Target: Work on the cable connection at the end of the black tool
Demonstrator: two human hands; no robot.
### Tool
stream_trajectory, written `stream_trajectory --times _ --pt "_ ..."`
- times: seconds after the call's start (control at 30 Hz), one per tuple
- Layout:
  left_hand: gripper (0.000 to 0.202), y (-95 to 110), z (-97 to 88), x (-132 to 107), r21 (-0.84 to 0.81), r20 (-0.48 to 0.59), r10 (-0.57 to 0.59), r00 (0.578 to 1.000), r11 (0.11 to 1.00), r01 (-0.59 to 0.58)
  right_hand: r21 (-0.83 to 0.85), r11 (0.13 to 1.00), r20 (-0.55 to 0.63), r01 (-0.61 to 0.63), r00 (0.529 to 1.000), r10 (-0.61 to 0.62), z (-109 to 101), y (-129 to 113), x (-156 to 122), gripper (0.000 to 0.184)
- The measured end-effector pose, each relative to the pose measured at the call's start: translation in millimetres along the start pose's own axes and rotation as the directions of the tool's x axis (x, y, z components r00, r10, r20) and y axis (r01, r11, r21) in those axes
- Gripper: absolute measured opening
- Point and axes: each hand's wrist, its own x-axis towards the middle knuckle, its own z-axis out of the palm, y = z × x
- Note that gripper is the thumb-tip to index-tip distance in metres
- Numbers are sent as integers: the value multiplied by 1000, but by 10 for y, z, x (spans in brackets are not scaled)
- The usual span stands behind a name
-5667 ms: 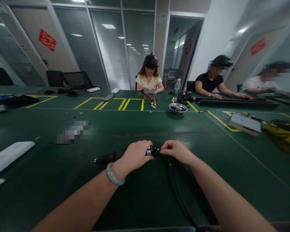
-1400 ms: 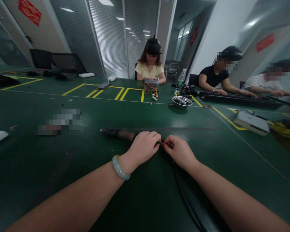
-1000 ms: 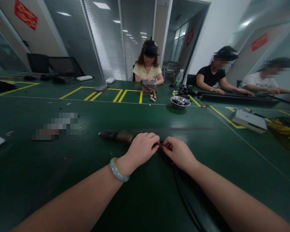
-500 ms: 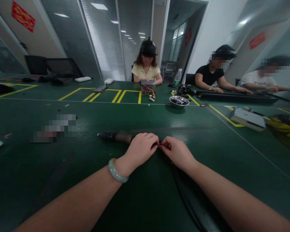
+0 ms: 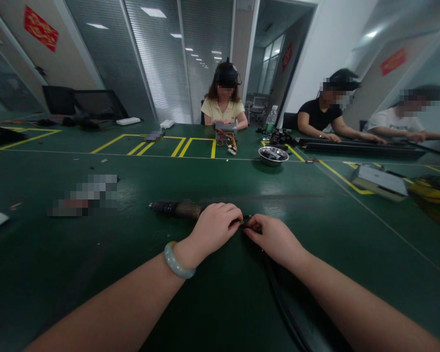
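A dark electric screwdriver [image 5: 183, 210] lies across the green table, its bit end pointing left. My left hand [image 5: 220, 220], with a pale green bangle at the wrist, is closed over the tool's rear end and hides it. Just right of it, my right hand [image 5: 275, 232] pinches with thumb and forefinger around what looks like the dark plug of a cable. A small brass-coloured part [image 5: 242, 222] shows between the fingertips of both hands. From under my right hand a black cable [image 5: 284, 305] runs down to the bottom edge. The exact join between plug and screwdriver is hidden.
Beyond the hands stands a metal bowl [image 5: 273, 156] of small dark parts. A silver box [image 5: 379, 182] and yellow bundle [image 5: 434, 193] lie at right. Across the table a person handles a grey box with coloured wires [image 5: 226, 132]; two others work at right.
My right hand has shifted slightly right and down, and its fingers have opened a little around the plug. My left hand stays on the screwdriver. The view has moved slightly.
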Motion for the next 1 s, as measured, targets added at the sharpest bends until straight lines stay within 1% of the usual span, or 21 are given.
stream_trajectory --times 0.2,0.33,0.43,0.63,0.8,1.0 --pt "9 -9 -2 -2 -4 3 2 1000 1000 -2 44 999 -45 -12 999 14 -5 1 7 11" --pt "9 -21 2 -5 -11 7 0 1000 1000 0 59 998 -62 4 998 0 2 25 22 10" --pt "11 -27 4 -7 -23 11 -5 1000 1000 5 87 996 -53 13 999 -9 3 41 25 9" --pt "11 -28 7 -11 -38 -1 -20 1000 999 20 114 993 -42 -6 999 10 -4 50 37 9" --pt "9 -27 3 -7 -34 -6 -12 1000 999 11 163 986 -39 -41 998 48 27 69 48 13" --pt "8 -16 -1 -7 -24 -7 -16 1000 1000 16 173 984 -54 -39 997 49 41 55 37 16"
